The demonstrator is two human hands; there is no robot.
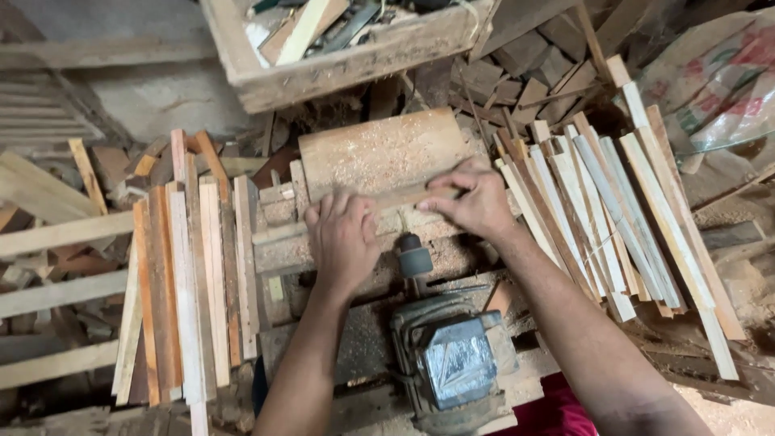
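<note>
— What sits at six o'clock?
— A grey electric motor (456,363), dusty

— And to the sides?
— Wooden slats (194,274) stacked at nine o'clock, paler strips (613,202) fanned at three, a wooden crate (339,69) at twelve

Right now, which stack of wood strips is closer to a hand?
The right stack: its inner strips run right beside the right hand. The left stack lies across a gap from the left hand.
</note>
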